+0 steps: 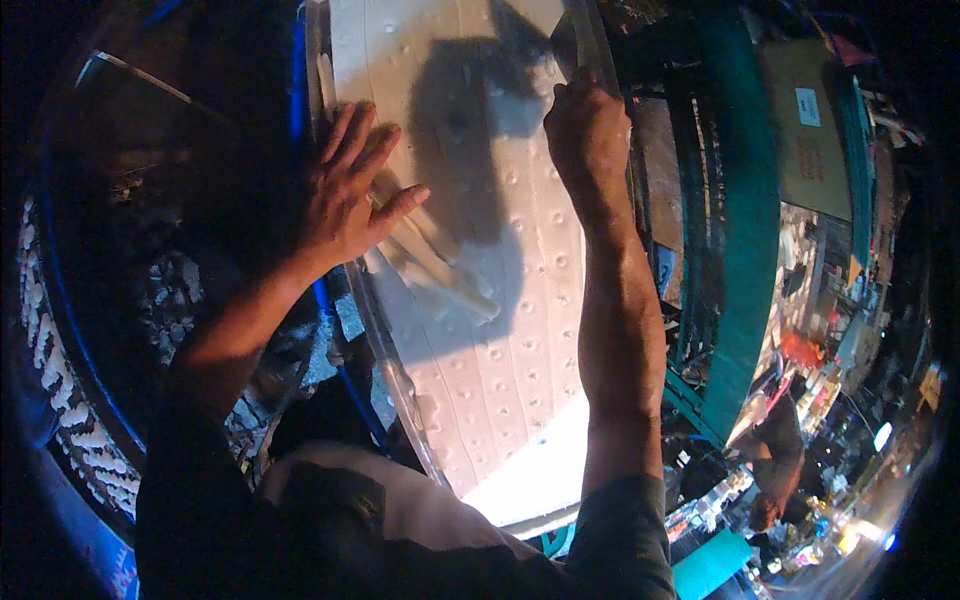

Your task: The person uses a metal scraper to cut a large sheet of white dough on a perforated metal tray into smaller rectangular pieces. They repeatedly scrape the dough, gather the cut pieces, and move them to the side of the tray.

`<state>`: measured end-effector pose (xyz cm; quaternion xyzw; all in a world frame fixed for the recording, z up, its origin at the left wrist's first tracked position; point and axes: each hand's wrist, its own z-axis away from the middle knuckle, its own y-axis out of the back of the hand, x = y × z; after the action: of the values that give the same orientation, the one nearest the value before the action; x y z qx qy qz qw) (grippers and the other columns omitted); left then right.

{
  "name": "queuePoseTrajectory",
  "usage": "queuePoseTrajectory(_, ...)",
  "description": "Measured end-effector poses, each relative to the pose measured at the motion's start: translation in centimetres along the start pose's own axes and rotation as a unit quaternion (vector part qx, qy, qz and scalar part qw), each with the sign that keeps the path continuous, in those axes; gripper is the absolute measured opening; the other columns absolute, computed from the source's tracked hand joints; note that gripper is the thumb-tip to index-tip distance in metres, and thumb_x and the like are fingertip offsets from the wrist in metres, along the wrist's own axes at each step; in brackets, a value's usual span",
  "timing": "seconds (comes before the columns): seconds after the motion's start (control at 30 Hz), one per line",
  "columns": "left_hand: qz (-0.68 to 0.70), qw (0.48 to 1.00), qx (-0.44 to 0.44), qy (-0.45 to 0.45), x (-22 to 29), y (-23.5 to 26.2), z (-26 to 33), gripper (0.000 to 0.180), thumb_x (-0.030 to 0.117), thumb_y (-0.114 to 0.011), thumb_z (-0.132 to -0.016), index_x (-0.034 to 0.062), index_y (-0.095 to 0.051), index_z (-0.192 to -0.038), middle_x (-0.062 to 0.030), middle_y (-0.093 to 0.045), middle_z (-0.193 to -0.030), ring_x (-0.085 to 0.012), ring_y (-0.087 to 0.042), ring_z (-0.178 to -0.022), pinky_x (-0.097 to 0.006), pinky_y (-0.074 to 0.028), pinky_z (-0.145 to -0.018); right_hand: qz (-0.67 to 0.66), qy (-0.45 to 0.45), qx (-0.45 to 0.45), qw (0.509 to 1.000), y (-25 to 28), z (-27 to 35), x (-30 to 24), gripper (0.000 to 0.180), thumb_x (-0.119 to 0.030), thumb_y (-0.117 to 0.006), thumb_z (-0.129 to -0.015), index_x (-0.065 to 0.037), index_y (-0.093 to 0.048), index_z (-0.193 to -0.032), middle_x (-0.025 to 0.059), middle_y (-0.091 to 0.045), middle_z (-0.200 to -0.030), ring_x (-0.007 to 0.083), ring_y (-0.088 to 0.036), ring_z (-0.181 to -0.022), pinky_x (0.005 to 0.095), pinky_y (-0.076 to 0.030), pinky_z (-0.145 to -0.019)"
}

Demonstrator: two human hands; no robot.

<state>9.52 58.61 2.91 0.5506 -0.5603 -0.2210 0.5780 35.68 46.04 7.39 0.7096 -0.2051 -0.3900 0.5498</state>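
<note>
The dimpled cream panel [540,290] lies beneath and between the open left hand [352,198] and the right hand [590,130], closed seemingly around a dark scraper-like blade [568,48], apparently smoothing, which calls for even pressure next.

Dark short-sleeved top [220,540], sleeves [627,515] ending near elbows, bare forearms [622,330], bare hands [350,208]

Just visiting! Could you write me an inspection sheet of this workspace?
Surface: long cream dimpled panel, partly shadowed, glaring at its near end.
Job's things: dark flat blade-like tool at the panel's far right.
Hands: left hand spread over the panel's left edge; right hand closed around the tool.
Clutter: jumbled small multicoloured items, far right.
Cables: blue line at left; cable or bar unclear.
Surroundings: green metal beam, brown cardboard piece.
</note>
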Motion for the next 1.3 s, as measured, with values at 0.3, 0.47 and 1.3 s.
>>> queuePoseTrajectory(0.3,-0.009,1.0,-0.007,0.016,0.2,0.4,0.0,0.071,0.048,-0.073,-0.091,0.0047,-0.055,-0.144,-0.0268,-0.036,-0.159,-0.0471,-0.029,-0.15,-0.054,-0.028,-0.122,-0.005,-0.034,-0.037,0.999,-0.7,-2.5,-1.2,0.026,-0.027,-0.063,-0.096,-0.006,-0.069,-0.11,0.0261,-0.073,-0.098,0.0462,-0.071,-0.096,0.0532,-0.058,-0.083)
queuePoseTrajectory(0.47,-0.023,0.999,-0.024,0.006,0.3,0.7,-0.1,0.074,0.051,-0.072,-0.09,0.0038,-0.055,-0.143,-0.0282,-0.036,-0.159,-0.0486,-0.028,-0.15,-0.055,-0.026,-0.122,-0.029,-0.018,-0.029,0.999,-1.5,-5.0,-0.9,0.027,-0.029,-0.063,-0.096,-0.007,-0.07,-0.109,0.0261,-0.073,-0.099,0.0458,-0.07,-0.099,0.0533,-0.057,-0.085)
queuePoseTrajectory(1.3,0.014,0.999,-0.003,0.031,0.1,0.8,0.3,0.075,0.046,-0.074,-0.089,-0.0006,-0.052,-0.143,-0.0306,-0.035,-0.158,-0.0491,-0.027,-0.15,-0.056,-0.025,-0.123,-0.017,0.141,-0.068,0.988,-1.8,-11.4,2.8,0.03,-0.032,-0.061,-0.098,-0.005,-0.071,-0.103,0.027,-0.071,-0.093,0.0471,-0.069,-0.093,0.0526,-0.058,-0.077)
